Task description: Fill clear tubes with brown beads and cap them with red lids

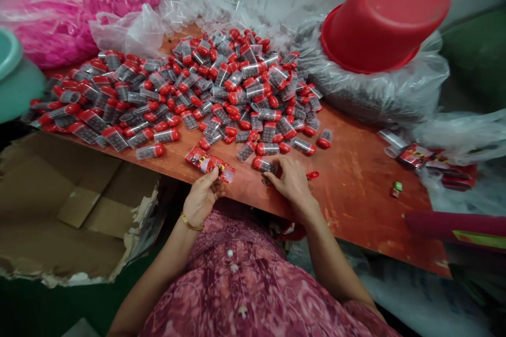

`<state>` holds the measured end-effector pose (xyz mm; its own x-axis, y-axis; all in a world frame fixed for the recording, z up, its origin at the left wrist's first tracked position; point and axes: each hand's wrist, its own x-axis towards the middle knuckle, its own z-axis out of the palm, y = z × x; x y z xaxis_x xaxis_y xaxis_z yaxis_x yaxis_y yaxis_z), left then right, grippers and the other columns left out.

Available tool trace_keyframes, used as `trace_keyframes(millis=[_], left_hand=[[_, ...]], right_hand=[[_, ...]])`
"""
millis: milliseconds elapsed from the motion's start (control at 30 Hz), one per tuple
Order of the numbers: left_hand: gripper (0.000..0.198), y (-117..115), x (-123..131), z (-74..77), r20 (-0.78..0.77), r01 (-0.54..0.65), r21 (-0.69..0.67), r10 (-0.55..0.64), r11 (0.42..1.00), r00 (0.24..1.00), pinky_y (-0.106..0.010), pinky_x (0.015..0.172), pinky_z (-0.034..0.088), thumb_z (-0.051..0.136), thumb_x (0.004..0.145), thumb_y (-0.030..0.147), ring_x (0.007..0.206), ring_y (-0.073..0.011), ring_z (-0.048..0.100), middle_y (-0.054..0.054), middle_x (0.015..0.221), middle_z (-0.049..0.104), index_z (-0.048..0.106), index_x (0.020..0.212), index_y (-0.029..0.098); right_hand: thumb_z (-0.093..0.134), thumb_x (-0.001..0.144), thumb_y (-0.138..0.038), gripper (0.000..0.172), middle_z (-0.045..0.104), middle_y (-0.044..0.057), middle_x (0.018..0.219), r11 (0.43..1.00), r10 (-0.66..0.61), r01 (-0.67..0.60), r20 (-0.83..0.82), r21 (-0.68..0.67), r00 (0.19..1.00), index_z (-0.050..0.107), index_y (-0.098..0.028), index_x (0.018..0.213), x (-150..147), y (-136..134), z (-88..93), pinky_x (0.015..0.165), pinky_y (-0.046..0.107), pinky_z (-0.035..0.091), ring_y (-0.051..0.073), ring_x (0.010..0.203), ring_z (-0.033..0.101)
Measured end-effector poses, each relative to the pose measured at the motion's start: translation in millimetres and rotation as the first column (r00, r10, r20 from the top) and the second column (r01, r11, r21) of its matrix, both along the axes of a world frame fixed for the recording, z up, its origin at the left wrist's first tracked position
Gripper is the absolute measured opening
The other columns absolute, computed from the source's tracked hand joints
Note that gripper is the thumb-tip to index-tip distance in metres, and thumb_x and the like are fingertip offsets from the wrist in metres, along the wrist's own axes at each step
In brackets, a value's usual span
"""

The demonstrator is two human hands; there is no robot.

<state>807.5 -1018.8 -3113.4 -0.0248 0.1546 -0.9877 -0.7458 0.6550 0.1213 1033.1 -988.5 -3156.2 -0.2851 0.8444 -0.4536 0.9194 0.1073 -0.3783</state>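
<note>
Between the thumb and fingers of my left hand (203, 195) is a flat red printed packet (205, 162), held over the table's front edge. My right hand (290, 179) curls its thumb and fingers at the end of a clear tube with a red cap (263, 163), which lies on the orange table (351, 184). Whether the fingers grip that tube is hard to tell. A small red piece (312, 175) rests just right of my right hand. Behind both hands spreads a large pile of red-capped clear tubes (221, 89) with dark contents.
A red bucket (387, 21) sits upside down on a filled plastic bag (367, 89) at the back right. Pink bags (79, 5) and a teal container (19, 79) stand left. An open cardboard box (71, 210) is below the table's left edge.
</note>
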Motion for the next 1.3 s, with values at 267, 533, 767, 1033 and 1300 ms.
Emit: trace_keyframes(millis=[267, 533, 767, 1033, 1300], left_hand=[[0.021, -1.1, 2.3, -2.0, 0.003, -0.016, 0.002, 0.016, 1.0, 1.0, -0.017, 0.043, 0.044, 0.07, 0.07, 0.026, 0.044, -0.0078, 0.053, 0.002, 0.049, 0.056, 0.055, 0.064, 0.013], [0.02, 1.7, 7.8, -3.7, 0.015, -0.028, -0.023, 0.028, 0.999, 0.999, -0.019, 0.042, 0.044, 0.068, 0.072, 0.024, 0.042, -0.0081, 0.051, 0.002, 0.05, 0.056, 0.055, 0.064, 0.013], [0.021, 2.3, 7.6, -2.5, 0.086, -0.052, -0.068, 0.058, 0.996, 0.995, -0.019, 0.041, 0.043, 0.054, 0.084, 0.022, 0.041, -0.0081, 0.051, 0.002, 0.05, 0.055, 0.055, 0.065, 0.013], [0.017, 2.8, 8.7, 2.2, 0.152, -0.023, -0.041, 0.029, 0.999, 0.988, -0.018, 0.043, 0.042, 0.064, 0.077, 0.026, 0.044, -0.0081, 0.053, 0.001, 0.052, 0.057, 0.057, 0.069, 0.013], [0.041, -5.0, 4.5, -3.8, 0.046, 0.186, 0.074, -0.189, 0.98, 0.981, -0.017, 0.042, 0.043, 0.082, 0.05, 0.04, 0.044, -0.007, 0.052, 0.001, 0.053, 0.059, 0.057, 0.065, 0.012]], right_hand=[[0.056, 0.079, -0.038, 0.029, 0.062, 0.013, 0.09, 0.999, -0.053, 0.053, 0.023, 0.012, 0.998, 0.059, -0.013, 0.094, -0.4, -9.2, -0.4, 0.075, 0.038, 0.038, 0.027, 0.085, 0.053], [0.05, 0.082, -0.038, 0.023, 0.06, 0.003, 0.077, 0.818, -0.574, 0.473, -0.424, -0.328, 0.7, 0.047, -0.018, 0.092, -4.7, -29.0, 5.4, 0.058, 0.028, 0.047, 0.016, 0.062, 0.059], [0.036, 0.092, -0.037, 0.036, 0.058, 0.002, 0.082, 0.883, -0.452, 0.296, -0.492, -0.363, 0.744, 0.043, -0.021, 0.124, -8.5, -29.5, 25.0, 0.058, 0.027, 0.048, 0.011, 0.056, 0.054], [0.043, 0.09, -0.025, 0.046, 0.052, 0.012, 0.111, 0.974, 0.203, -0.226, -0.583, 0.034, 0.787, 0.033, -0.023, 0.135, -18.4, -12.2, 53.8, 0.08, 0.036, 0.047, 0.02, 0.098, 0.053], [0.046, 0.088, -0.02, 0.044, 0.053, 0.01, 0.105, 0.954, 0.286, -0.288, -0.525, 0.08, 0.802, 0.039, -0.024, 0.131, -18.4, -8.1, 51.4, 0.072, 0.032, 0.048, 0.019, 0.092, 0.053]])
